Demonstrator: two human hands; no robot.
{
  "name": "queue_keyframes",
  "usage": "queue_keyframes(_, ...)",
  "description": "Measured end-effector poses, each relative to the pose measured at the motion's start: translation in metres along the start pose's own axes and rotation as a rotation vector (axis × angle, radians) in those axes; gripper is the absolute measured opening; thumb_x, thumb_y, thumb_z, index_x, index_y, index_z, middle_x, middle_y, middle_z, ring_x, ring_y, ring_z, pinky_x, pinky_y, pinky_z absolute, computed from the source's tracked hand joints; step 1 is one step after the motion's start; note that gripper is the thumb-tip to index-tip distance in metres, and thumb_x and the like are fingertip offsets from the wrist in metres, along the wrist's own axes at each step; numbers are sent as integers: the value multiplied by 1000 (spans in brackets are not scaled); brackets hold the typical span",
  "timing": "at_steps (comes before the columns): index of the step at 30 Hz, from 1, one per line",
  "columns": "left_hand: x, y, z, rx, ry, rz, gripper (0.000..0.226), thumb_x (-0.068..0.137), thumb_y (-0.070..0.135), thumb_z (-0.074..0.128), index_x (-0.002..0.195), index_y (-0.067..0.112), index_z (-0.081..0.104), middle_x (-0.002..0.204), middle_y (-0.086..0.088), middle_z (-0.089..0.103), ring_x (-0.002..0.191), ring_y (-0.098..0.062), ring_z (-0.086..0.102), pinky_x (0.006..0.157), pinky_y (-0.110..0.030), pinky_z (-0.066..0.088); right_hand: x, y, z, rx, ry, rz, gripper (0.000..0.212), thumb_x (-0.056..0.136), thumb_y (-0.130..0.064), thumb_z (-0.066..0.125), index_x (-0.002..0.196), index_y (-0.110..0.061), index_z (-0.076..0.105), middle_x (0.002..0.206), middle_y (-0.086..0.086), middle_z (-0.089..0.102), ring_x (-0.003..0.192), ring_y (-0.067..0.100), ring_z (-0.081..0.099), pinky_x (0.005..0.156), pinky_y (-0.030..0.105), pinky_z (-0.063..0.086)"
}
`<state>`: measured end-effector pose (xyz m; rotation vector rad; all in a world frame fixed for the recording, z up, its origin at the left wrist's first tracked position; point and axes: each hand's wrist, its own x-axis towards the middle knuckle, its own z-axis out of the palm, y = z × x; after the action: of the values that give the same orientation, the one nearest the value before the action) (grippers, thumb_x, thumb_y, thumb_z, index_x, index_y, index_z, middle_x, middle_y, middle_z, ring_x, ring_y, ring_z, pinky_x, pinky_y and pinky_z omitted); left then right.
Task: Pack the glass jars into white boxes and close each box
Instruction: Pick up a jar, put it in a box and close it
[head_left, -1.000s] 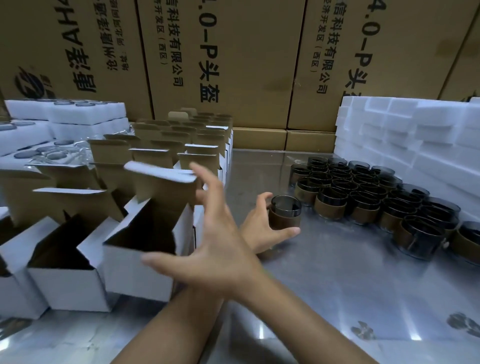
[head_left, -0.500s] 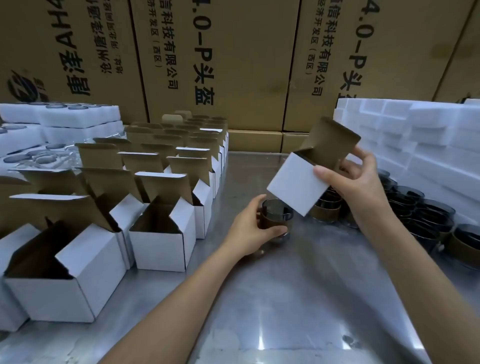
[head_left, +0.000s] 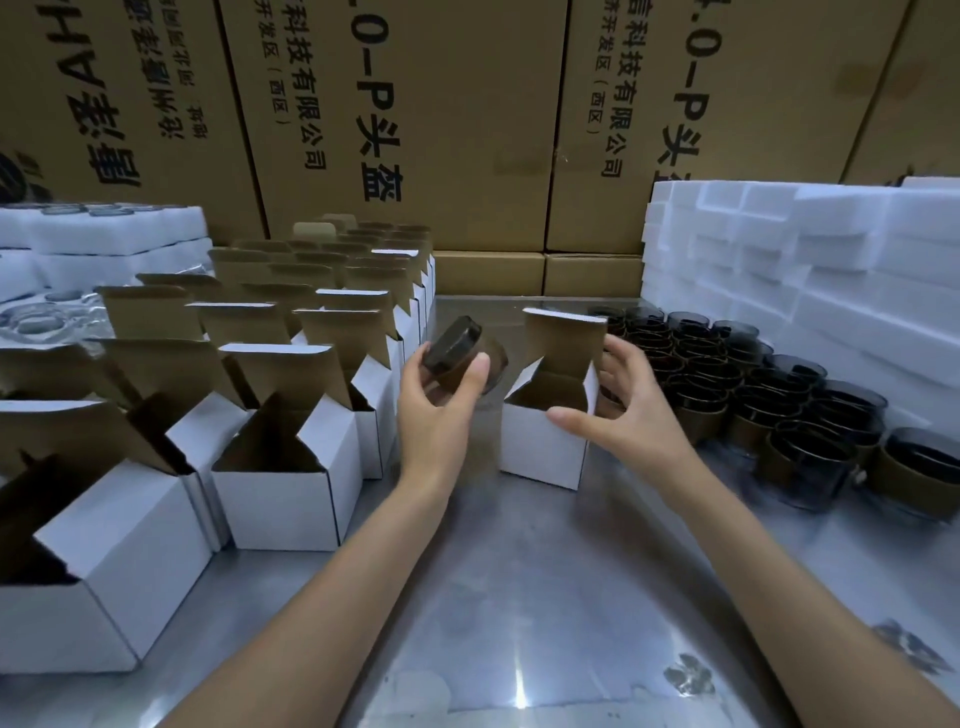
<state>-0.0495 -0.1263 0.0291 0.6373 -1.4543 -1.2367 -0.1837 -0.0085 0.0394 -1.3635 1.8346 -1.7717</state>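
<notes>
— Step in hand? Loading, by the look of it. Left hand (head_left: 441, 400) curled round a small dark round glass jar (head_left: 462, 361), thumb and fingers closed on its sides, jar lifted off the shiny metal table (head_left: 519, 597) and tilted, base turned toward the camera.

— And the other? Right hand (head_left: 623, 405) half open, thumb across the near right corner of the open white cardboard box (head_left: 540, 447), fingers behind the far side. Steadying rather than squeezing, apparently. Box standing on the table, brown-lined lid flap (head_left: 563, 338) upright at the back, mouth facing up.

— Jar relative to box? Just beside it on the left, a little above the rim, not yet over the opening. Nothing visible inside the box, though part of the interior hidden.

— Needed next? Probably swinging the jar right, over the mouth, righting it so it drops straight, then lowering. Lid flap to be kept clear. Afterwards, flaps folded and tucked.

— Much remaining? Plenty, judging by the rows of open white boxes (head_left: 280, 467) at left and the cluster of dark glass jars (head_left: 779, 410) at right, in front of stacked white foam blocks (head_left: 831, 270).
</notes>
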Motion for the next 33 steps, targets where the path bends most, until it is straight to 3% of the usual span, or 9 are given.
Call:
queue_keyframes(3,-7,11,2,7,30,155,53,81,41,70,126,36,42,106,34,47,98,20,50,81,-4,44,1,1,2,-9,-68,27,85,72,-20,81,143,-21,36,144,-9,44,134,7,39,112,40,35)
queue_keyframes(7,-18,22,5,62,-29,409,63,78,44,71,130,33,38,121,18,50,115,-1,52,95,-25,48,-2,0,6,44,-105,54,68,82,-24,71,142,-22,39,139,-6,51,130,10,45,111,42,35)
queue_keyframes(12,-32,21,13,212,-242,653,71,81,43,67,139,18,34,123,4,49,114,1,49,91,-18,46,-6,-7,15,62,-91,-15,68,72,-43,72,131,-19,49,129,-4,56,120,3,51,106,30,41)
queue_keyframes(14,-34,18,14,296,-301,672,74,83,48,63,142,16,32,126,5,47,115,4,47,91,-17,46,-6,-8,16,67,-91,-59,64,66,-44,64,125,-19,53,128,1,57,118,5,53,98,20,43)
queue_keyframes(17,-33,18,13,316,-319,629,72,84,51,58,141,17,31,127,8,45,114,9,43,94,-10,39,-4,-3,15,56,-94,-51,52,84,-29,65,132,-16,50,132,-1,54,120,2,51,97,16,42)
queue_keyframes(21,-27,20,9,356,-250,663,72,84,48,58,139,7,35,124,4,46,116,-11,48,101,-41,42,-2,1,16,52,-96,-6,45,93,-22,56,136,-18,44,129,-11,53,117,-6,50,100,21,43)
queue_keyframes(24,-22,21,3,461,-163,715,70,83,49,58,135,4,40,118,10,42,110,-1,40,99,-57,40,0,4,17,77,-72,37,37,96,-16,47,133,-24,44,120,-19,56,117,0,51,97,18,42)
queue_keyframes(28,-16,18,-4,565,-170,675,68,79,54,58,129,9,46,112,13,44,106,-5,43,99,-53,41,0,3,17,89,-56,93,45,91,-16,39,134,-27,43,122,-14,56,118,3,51,103,28,40)
queue_keyframes(33,-15,14,1,580,-210,565,66,80,55,60,131,15,45,114,13,50,101,7,36,101,-51,41,-2,3,18,64,-63,115,37,92,-29,44,128,-35,45,107,-30,58,109,-9,53,105,34,39)
